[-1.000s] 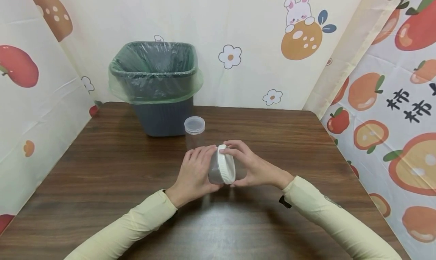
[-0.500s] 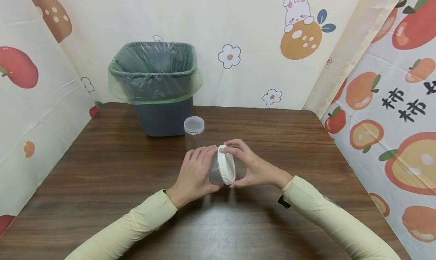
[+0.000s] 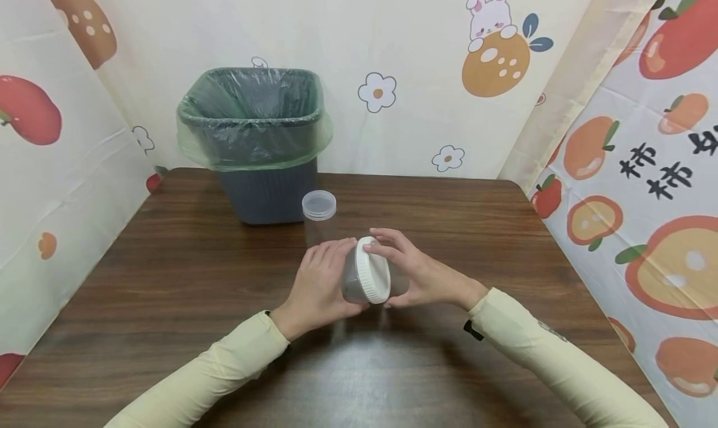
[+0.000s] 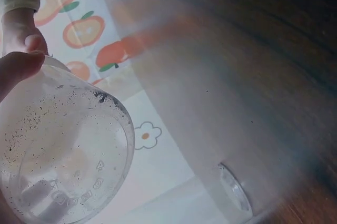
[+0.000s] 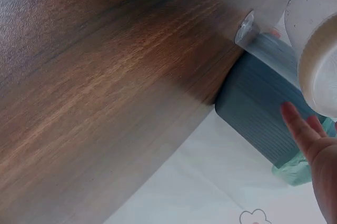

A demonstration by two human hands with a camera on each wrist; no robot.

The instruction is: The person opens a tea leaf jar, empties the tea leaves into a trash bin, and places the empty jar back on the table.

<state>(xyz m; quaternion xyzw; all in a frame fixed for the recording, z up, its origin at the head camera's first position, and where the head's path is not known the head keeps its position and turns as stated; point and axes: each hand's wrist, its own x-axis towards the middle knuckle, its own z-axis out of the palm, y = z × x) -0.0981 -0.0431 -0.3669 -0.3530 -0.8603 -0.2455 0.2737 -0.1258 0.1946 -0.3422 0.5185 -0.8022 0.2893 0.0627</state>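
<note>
Above the middle of the table I hold a clear plastic jar (image 3: pixel 352 280), tipped sideways with its white ribbed screw lid (image 3: pixel 374 272) facing right. My left hand (image 3: pixel 320 285) grips the jar's body from the left. Dark specks mark the jar (image 4: pixel 68 145) near its base in the left wrist view. At the other end, my right hand (image 3: pixel 417 275) holds the lid's rim, index finger at the top and thumb at the bottom edge. The lid appears seated on the jar. In the right wrist view, fingers of my right hand (image 5: pixel 316 155) extend beside the lid (image 5: pixel 325 71).
Just beyond my left hand, a taller clear jar (image 3: pixel 320 219) with a translucent top stands on the brown wooden table (image 3: pixel 437 210). A dark bin (image 3: pixel 269 191) with a green liner is at the back left. Printed curtains (image 3: pixel 415 54) surround the table's back and sides.
The lid and my right hand have shifted very slightly right, with a little more of the lid's face showing. My left hand keeps its grip on the jar almost unmoved.
</note>
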